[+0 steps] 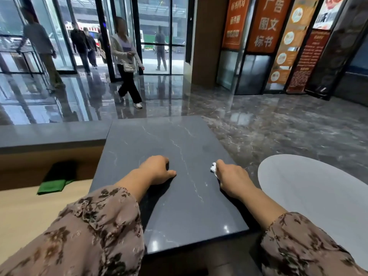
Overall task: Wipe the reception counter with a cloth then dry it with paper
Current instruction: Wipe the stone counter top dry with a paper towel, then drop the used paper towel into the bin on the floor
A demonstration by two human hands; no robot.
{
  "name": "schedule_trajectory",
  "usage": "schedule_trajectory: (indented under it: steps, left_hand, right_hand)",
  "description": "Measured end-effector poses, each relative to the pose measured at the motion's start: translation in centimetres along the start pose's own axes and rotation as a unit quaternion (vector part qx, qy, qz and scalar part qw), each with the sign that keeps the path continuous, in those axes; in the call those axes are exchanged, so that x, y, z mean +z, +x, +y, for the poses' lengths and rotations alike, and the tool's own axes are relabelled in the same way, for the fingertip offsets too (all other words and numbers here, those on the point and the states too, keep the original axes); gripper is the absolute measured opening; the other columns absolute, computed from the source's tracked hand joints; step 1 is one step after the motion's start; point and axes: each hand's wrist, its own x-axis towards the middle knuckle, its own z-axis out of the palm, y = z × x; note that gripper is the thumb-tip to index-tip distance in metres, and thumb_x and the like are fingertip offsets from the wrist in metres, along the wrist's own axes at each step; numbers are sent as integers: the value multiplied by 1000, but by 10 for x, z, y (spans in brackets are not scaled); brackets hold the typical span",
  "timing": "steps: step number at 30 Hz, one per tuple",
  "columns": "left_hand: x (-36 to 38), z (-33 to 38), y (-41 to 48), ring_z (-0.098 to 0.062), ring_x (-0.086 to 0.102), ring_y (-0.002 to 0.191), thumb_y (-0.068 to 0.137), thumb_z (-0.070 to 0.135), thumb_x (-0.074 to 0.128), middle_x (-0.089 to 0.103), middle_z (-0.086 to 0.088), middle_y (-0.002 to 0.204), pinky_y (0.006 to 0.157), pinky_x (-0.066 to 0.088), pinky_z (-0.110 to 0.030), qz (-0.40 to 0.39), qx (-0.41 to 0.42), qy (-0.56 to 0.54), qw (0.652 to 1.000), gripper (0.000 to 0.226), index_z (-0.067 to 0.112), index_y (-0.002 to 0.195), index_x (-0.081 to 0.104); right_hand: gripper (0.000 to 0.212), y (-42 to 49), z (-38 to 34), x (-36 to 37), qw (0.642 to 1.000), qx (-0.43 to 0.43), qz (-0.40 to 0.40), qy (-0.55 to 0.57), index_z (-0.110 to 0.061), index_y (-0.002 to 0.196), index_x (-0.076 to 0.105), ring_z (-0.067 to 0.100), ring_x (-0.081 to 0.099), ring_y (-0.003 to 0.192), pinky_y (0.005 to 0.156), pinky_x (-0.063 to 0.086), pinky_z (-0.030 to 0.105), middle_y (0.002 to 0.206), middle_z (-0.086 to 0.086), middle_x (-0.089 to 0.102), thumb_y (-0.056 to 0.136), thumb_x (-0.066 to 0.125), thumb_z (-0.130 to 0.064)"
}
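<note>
A dark grey marble counter top (179, 216) with thin white veins lies in front of me. My left hand (157, 169) rests on it near the middle, fingers curled under and holding nothing. My right hand (231, 179) sits near the counter's right edge and grips a crumpled white paper (213, 167), which sticks out past the knuckles. A folded green cloth (52, 186) lies on the lower wooden desk to the left, apart from both hands.
A raised grey ledge (49, 136) runs left from the counter above the wooden desk (29, 212). A round white table (318, 196) stands close on the right. Beyond lie a glossy lobby floor, glass doors, several walking people and orange banners (264, 22).
</note>
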Motion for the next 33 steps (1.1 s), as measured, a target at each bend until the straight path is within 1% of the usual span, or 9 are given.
schedule_trajectory:
  steps: [6,9,12,17,20,22,26,29,33]
  left_hand:
    - [13,7,-38,-30,55,112,92,41,54,61,-9,119,93,47,-37,12,30,-4,999,40,9,115,58]
    - [21,14,-56,-29,56,97,92,37,52,62,-10,104,81,47,-35,27,55,-8,998,24,13,91,53]
    - [29,22,-78,-28,54,89,93,34,51,58,-7,91,72,44,-33,47,79,-17,996,22,13,86,52]
    - [42,32,-109,-33,57,109,92,31,51,64,-11,112,90,50,-41,60,117,-53,990,33,9,113,62]
    - [45,45,-124,-30,55,118,94,30,51,63,-10,125,99,45,-40,53,149,-74,985,43,14,134,54]
    - [50,60,-133,-25,54,123,95,28,51,61,-8,131,103,43,-38,34,180,-96,978,44,15,137,52]
    - [61,94,-151,-19,57,121,94,21,52,63,-2,130,99,46,-34,49,249,-127,959,37,17,130,60]
    - [85,123,-164,-19,65,101,92,25,53,73,0,106,87,51,-35,77,274,-152,946,24,20,107,71]
    - [134,154,-167,-20,61,74,90,39,56,68,0,75,69,50,-35,43,248,-143,957,28,18,75,66]
  right_hand:
    - [21,-61,-25,-7,999,27,-5,-19,-12,113,41,37,57,86,60,32,36,103,13,65,93,46,-14]
    - [26,-86,-38,-12,998,46,-15,-26,-12,116,40,35,52,80,62,31,35,106,13,64,92,47,-12]
    - [23,-107,-46,-13,998,54,-15,-25,-12,115,41,37,58,90,63,31,34,110,14,63,94,48,-18]
    - [14,-136,-50,-14,999,39,-9,-17,-14,104,38,39,58,91,62,29,35,108,18,63,100,41,-27]
    - [17,-153,-48,-10,999,36,7,-7,-15,96,28,39,55,80,58,30,36,101,18,64,99,43,-23]
    - [16,-163,-43,-5,999,33,21,14,-13,98,32,41,56,81,57,32,38,96,19,63,99,43,-25]
    - [24,-181,-29,3,997,24,48,46,-11,109,40,41,57,80,57,31,37,95,17,65,101,37,-33]
    - [28,-204,-2,19,996,41,33,70,-11,119,40,42,59,87,63,37,40,100,18,65,101,35,-33]
    - [24,-228,41,47,989,83,0,124,-13,110,42,42,60,86,64,39,39,99,19,66,101,33,-34]
